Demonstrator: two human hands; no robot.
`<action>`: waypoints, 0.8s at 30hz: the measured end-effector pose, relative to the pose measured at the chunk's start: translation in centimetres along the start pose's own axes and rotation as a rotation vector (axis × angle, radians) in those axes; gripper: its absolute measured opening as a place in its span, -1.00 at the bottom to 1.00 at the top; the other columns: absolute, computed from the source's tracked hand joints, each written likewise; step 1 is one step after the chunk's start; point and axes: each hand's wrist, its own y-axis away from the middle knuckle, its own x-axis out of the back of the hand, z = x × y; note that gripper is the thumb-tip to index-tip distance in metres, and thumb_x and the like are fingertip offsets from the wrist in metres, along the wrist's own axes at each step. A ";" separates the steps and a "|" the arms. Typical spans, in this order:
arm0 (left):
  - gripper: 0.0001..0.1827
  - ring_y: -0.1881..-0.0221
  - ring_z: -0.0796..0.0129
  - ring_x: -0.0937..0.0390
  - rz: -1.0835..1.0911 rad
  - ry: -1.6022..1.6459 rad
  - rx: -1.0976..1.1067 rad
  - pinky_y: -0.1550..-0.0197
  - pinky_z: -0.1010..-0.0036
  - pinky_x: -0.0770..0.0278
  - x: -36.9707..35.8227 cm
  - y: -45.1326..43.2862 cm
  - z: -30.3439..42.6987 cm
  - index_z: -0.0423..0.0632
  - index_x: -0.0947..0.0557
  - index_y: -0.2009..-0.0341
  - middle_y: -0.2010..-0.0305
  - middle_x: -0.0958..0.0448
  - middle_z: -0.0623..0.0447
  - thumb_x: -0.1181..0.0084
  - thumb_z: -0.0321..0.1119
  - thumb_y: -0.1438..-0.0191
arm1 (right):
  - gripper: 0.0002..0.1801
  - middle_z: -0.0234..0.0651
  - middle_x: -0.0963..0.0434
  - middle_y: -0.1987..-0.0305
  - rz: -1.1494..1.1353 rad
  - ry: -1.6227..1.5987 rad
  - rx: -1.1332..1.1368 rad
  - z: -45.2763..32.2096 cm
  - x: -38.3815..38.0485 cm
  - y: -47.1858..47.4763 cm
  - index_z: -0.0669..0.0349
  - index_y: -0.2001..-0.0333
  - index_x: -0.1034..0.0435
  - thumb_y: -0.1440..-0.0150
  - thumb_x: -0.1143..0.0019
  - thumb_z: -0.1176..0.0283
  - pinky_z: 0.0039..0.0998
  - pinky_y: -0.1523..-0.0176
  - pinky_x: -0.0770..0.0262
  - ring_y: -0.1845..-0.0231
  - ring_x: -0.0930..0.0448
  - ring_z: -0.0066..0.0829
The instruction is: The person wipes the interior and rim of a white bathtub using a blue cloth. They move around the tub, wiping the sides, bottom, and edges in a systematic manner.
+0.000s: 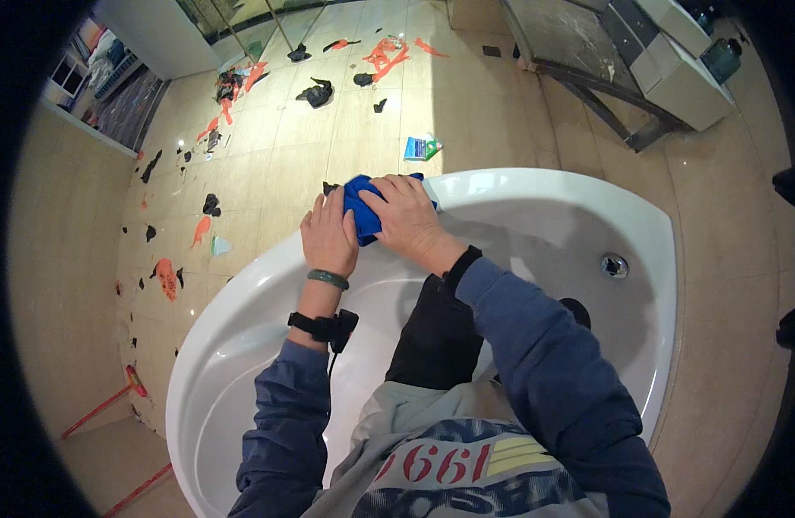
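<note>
A blue cloth point(363, 213) lies bunched on the far rim of a white corner bathtub point(533, 181). My right hand point(407, 217) rests on the cloth's right part, fingers spread over it; whether they grip it cannot be made out. At the cloth's left edge, my left hand point(331, 236) lies on the rim, its thumb against the cloth. A green bangle point(328, 279) and a black strap with a small device circle my left wrist. Inside the tub, a black trouser leg point(436, 337) shows below my arms.
A metal drain fitting point(614, 265) is at the tub's right. Beyond the rim, black and orange scraps point(316, 94) and a blue-green packet point(422, 148) litter the tiled floor. A cabinet with drawers point(669, 65) stands upper right; a red-handled broom point(135, 381) lies left.
</note>
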 end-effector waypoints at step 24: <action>-0.20 -0.36 0.04 -0.30 -0.357 -0.301 0.078 -0.34 0.03 -0.22 1.1 -0.9 0.8 0.09 -0.35 -0.35 -0.35 -0.36 -0.08 0.13 0.37 -0.21 | -0.45 -0.41 -0.51 -0.16 0.070 0.507 -0.029 21.6 21.2 20.7 -0.13 -0.07 -0.51 0.04 -0.19 0.57 -0.27 -0.16 -0.40 -0.17 -0.49 -0.30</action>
